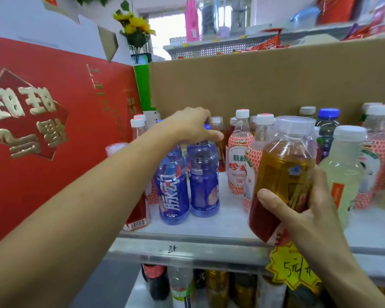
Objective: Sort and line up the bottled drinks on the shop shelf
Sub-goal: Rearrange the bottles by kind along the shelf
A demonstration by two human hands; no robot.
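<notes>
**Both hands on bottles at the drinks shelf**

The left hand (191, 127) reaches in from eight o'clock. It curls down over the cap of a blue sports-drink bottle (203, 181) at the middle of the view, with the thumb lying across the bottle's shoulder. A second blue bottle (172, 190) stands touching it at its nine o'clock, and both are upright near the front of the white shelf (187, 245).

At four o'clock the right hand (309, 207) wraps round the lower body of an amber tea bottle (282, 174). The bottle is held tilted, its base out past the shelf's front edge.

Between the two hands stand lychee drink bottles (240, 156) with white caps. A pale cloudy drink bottle (345, 170) is at three o'clock. A yellow price tag (291, 265) hangs at five o'clock, a red gift box (42, 130) fills nine o'clock, and a cardboard panel (265, 81) backs the shelf at twelve.
</notes>
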